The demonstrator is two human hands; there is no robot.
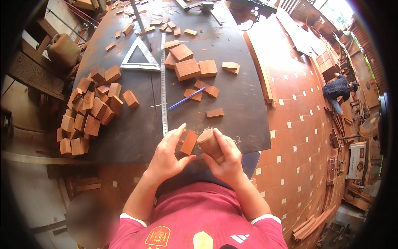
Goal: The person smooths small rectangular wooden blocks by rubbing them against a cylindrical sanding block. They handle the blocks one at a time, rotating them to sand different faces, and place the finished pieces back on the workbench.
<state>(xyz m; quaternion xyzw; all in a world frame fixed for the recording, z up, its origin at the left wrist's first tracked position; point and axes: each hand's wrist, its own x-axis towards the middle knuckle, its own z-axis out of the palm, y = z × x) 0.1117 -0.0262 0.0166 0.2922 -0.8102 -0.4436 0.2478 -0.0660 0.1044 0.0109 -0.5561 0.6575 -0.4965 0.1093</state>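
My left hand curves around a small reddish wooden block, its thumb on the near side and fingers on the far side. In my right hand is a brown cylinder with a round, flat end, tilted toward the block; its exact kind I cannot make out. The two hands are close together above the table's near edge, with the block and the cylinder almost side by side. Beyond them lie a single flat wooden piece and a blue pen, which rests partly on small wooden pieces.
On the dark table, a heap of wooden blocks covers the left. A steel ruler runs lengthwise beside a white triangular frame. Larger blocks sit beyond. Tiled floor extends right, where another person bends down.
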